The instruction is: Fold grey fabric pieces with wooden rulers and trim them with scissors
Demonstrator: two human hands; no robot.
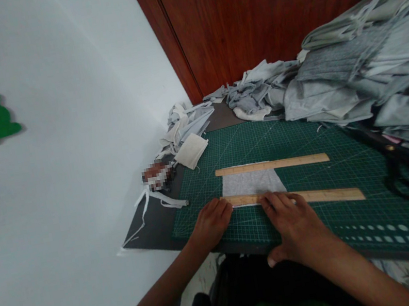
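Note:
A piece of light grey fabric [251, 183] lies flat on a green cutting mat [303, 134]. One wooden ruler [300, 160] lies across its far edge, and a second wooden ruler [333, 195] crosses its near edge. My left hand [213, 222] has its fingers curled together at the left end of the near ruler, by the fabric's corner; the fingertips are partly hidden. Further right, my right hand [296, 218] presses its fingertips on the same ruler, with the thumb spread away toward the mat's near edge.
Piles of grey fabric [334, 84] fill the back and right. Black scissors [401, 167] lie at the mat's right. A folded cream cloth [191, 151] and white straps [161, 199] lie at the left, beside the white wall [74, 169]. A brown wooden panel [262, 7] stands behind.

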